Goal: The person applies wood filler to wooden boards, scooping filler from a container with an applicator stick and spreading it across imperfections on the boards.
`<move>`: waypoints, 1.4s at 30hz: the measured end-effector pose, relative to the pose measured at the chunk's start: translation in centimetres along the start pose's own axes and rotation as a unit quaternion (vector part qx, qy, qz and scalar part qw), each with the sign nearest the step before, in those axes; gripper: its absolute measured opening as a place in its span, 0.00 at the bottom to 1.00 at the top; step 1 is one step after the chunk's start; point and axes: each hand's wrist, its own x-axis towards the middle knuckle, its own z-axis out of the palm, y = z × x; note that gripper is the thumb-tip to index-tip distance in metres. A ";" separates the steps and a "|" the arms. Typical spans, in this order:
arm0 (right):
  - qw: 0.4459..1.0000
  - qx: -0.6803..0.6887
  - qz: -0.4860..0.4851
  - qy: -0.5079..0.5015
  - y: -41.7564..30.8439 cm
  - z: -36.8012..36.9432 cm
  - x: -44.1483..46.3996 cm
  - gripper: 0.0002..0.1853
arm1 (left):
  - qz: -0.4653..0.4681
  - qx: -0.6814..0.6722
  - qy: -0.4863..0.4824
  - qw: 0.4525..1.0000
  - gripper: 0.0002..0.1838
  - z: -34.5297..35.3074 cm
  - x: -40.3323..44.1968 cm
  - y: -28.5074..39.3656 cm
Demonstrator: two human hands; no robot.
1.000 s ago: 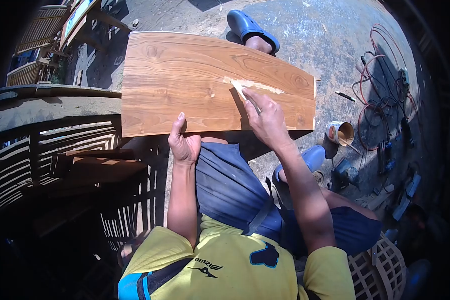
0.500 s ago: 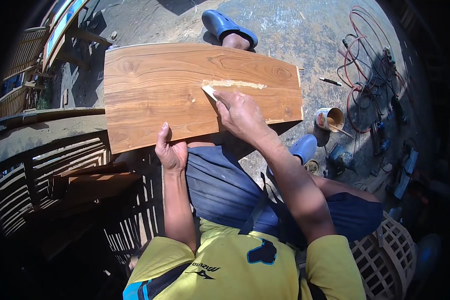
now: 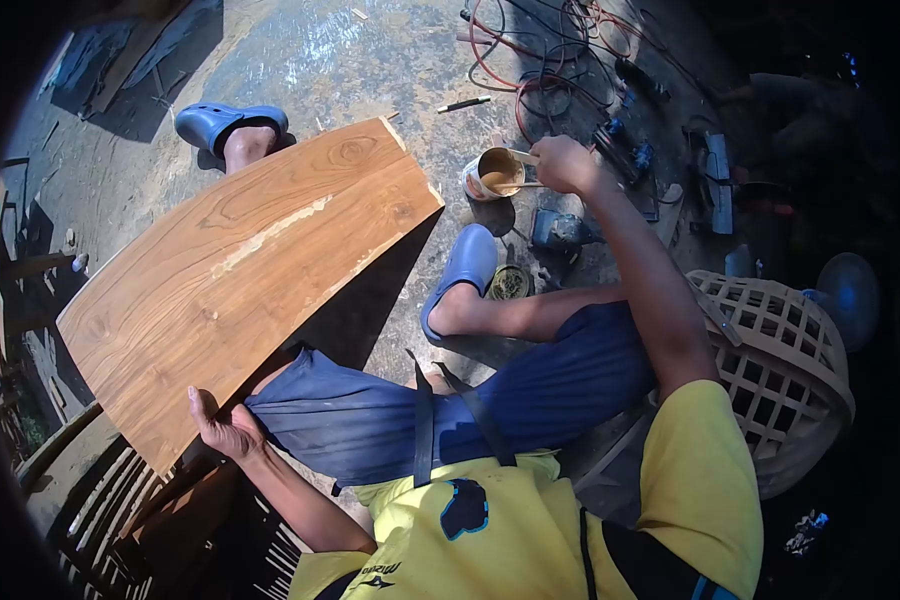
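A brown wooden board [image 3: 300,262] rests across my legs, with a pale strip of filler [image 3: 265,238] smeared along its grain. My left hand [image 3: 232,430] grips the board's near edge, thumb upright beside it and fingers under it. Out to the right, my right hand [image 3: 567,166] is closed on a pale flat scraper [image 3: 523,157], whose end is at the rim of an open can [image 3: 477,180]. Brown paste [image 3: 497,175] lies inside the can, and a thin stick [image 3: 520,185] leans out of it.
Tangled red and dark cables [image 3: 540,75] lie beyond the can, with a black marker [image 3: 464,104] nearby. A power tool [image 3: 560,229] and a small round tin [image 3: 510,282] are on the floor. A latticed basket [image 3: 770,330] stands at my right.
My right hand has left the filler strip on the board and moved right to the can with the scraper. The view has turned right; my left hand still holds the board.
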 end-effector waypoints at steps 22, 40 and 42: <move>0.968 0.244 0.057 0.012 3.3 7.1 1.8 0.13 | 0.069 0.132 0.108 0.983 0.23 -1.9 0.4 -2.4; 0.990 0.099 0.042 0.096 -4.1 8.5 0.9 0.11 | 0.112 0.292 0.065 0.948 0.27 -1.0 3.8 -5.6; 0.990 0.106 0.063 0.072 -4.1 7.6 1.1 0.12 | 0.116 0.304 0.062 0.944 0.27 -1.0 4.0 -5.9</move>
